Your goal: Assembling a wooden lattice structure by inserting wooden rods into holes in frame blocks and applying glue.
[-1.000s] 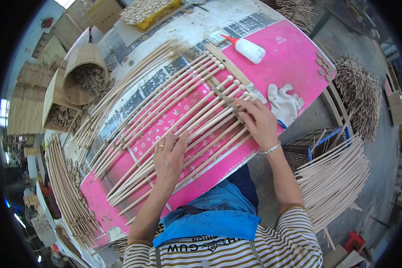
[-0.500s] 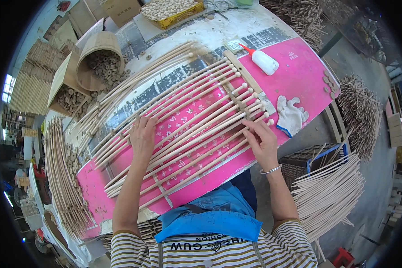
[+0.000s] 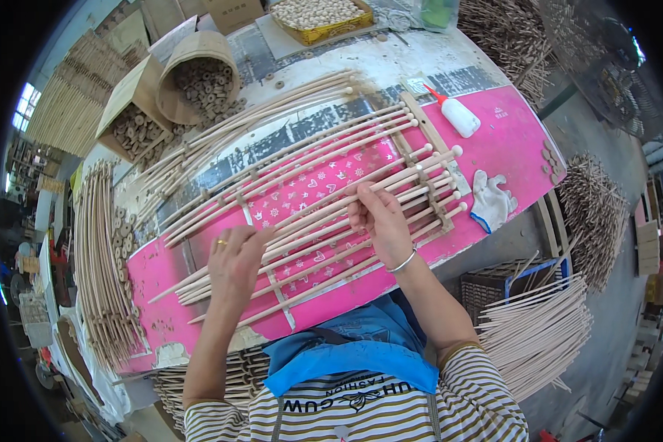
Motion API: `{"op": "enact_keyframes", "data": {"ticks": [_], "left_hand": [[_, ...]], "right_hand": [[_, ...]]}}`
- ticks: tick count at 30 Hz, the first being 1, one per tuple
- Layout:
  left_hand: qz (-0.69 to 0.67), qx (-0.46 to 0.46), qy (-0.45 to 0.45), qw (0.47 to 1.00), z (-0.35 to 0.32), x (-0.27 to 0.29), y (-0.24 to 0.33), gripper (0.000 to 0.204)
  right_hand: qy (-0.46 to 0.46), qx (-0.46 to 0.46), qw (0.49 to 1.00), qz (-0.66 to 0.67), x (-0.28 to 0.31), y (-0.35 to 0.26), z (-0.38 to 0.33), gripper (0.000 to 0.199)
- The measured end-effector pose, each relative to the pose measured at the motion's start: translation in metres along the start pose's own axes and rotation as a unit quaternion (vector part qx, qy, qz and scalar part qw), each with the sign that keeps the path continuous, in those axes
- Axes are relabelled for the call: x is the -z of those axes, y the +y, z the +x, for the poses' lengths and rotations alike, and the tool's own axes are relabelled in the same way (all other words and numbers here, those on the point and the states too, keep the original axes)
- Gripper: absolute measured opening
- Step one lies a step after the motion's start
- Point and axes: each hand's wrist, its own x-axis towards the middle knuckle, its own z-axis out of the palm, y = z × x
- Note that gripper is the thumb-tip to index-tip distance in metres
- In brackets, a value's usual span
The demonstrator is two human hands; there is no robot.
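Observation:
Many long pale wooden rods (image 3: 324, 184) lie side by side across a pink patterned table cover (image 3: 508, 140), their knobbed ends resting on a wooden slat frame (image 3: 429, 158) at the right. My left hand (image 3: 234, 259), with a ring on it, rests on the rods' left part, its fingers curled over one rod. My right hand (image 3: 379, 225), a bangle at the wrist, pinches a rod near the middle of the row. The hands are about a forearm's length apart.
A white glue bottle (image 3: 458, 116) and a white glove (image 3: 491, 200) lie on the cover at the right. A round basket (image 3: 195, 62) and a box (image 3: 129, 118) of wooden beads stand behind. Rod bundles lie at the left (image 3: 99, 258) and lower right (image 3: 541, 331).
My right hand has slid left along the rods, away from the slat frame. My left hand moved left, then settled lower on the row. The flat palms now curl onto single rods.

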Motion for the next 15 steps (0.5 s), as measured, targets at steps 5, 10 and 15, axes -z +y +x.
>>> {"op": "enact_keyframes", "data": {"ticks": [5, 10, 15], "left_hand": [[0.011, 0.109, 0.003, 0.994, -0.044, 0.046, -0.037, 0.053], [-0.034, 0.149, -0.056, 0.987, -0.072, 0.056, -0.055, 0.042], [-0.107, 0.141, -0.026, 0.984, -0.057, 0.043, -0.039, 0.027]], "right_hand": [[0.026, 0.031, 0.999, -0.002, 0.013, -0.024, -0.002, 0.031], [0.024, 0.048, 0.998, -0.027, 0.012, -0.032, -0.005, 0.03], [0.03, 0.045, 0.998, -0.039, 0.004, -0.027, -0.01, 0.032]]}}
